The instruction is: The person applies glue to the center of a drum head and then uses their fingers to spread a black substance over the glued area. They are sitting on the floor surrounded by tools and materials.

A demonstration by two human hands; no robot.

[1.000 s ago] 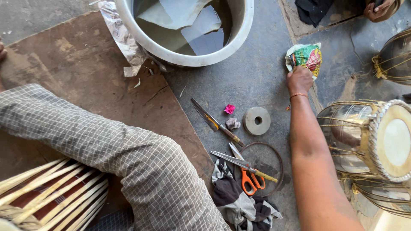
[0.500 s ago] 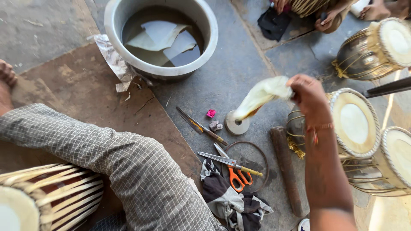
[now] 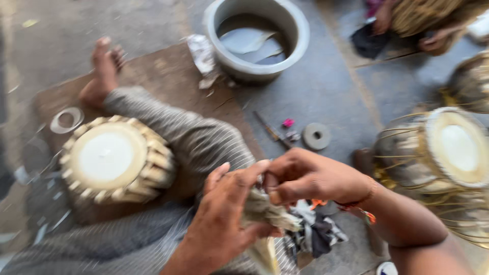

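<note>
Fingers (image 3: 239, 178) of both hands are clamped on a pale crumpled packet (image 3: 265, 214) held low in the middle of the view, above the person's lap; the left hand (image 3: 224, 219) wraps it from below and the right hand (image 3: 305, 178) pinches its top edge, the two hands touching. Largest nearby is the grey trouser leg (image 3: 188, 137) stretched over a brown mat (image 3: 163, 71), ending at a bare foot (image 3: 102, 71); a small drum (image 3: 114, 158) with a white head rests against that leg; another drum (image 3: 438, 153) with cord lacing lies to the right; a grey basin (image 3: 300, 46) holding water and pale sheets stands at the top; dark rags (image 3: 318, 237) lie just under the hands; a grey disc (image 3: 316, 136), a metal ring (image 3: 66, 120) and a pink scrap (image 3: 288, 122) sit on the floor.
</note>
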